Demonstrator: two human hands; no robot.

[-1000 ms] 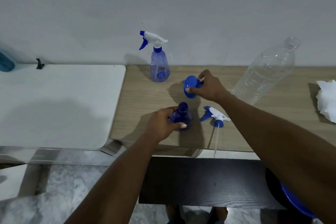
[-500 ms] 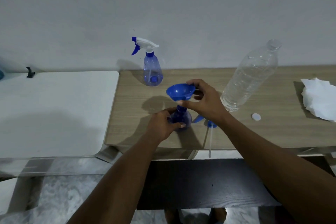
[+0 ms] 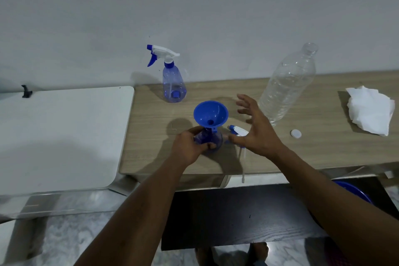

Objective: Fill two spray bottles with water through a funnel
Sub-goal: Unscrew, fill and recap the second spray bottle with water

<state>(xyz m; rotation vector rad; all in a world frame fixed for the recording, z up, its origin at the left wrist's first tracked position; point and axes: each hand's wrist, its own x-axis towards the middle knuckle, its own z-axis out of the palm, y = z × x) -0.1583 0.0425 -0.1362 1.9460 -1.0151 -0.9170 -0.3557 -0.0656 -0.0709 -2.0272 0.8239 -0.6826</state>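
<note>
Released half a second ago, the blue funnel (image 3: 210, 114) now stands alone in the neck of the open spray bottle (image 3: 210, 139), its bowl tilted toward the camera, and the right hand (image 3: 257, 134) has drawn off to the right. That hand hovers above the tabletop (image 3: 319, 147) with its fingers (image 3: 245, 101) spread and empty, clear of the funnel, between it and the clear water bottle (image 3: 288, 86), which stands uncapped near the wall. The left hand (image 3: 190, 147) wraps the body of the open spray bottle, its fingers closed around it just under the funnel. A detached spray head (image 3: 238, 133) lies partly beneath the right hand, its dip tube reaching over the front edge. A second spray bottle (image 3: 172, 81) with its trigger on stands behind, near the wall. A small white cap (image 3: 295, 133) lies right of the water bottle's base, and a crumpled tissue (image 3: 370, 110) at the far right.
</note>
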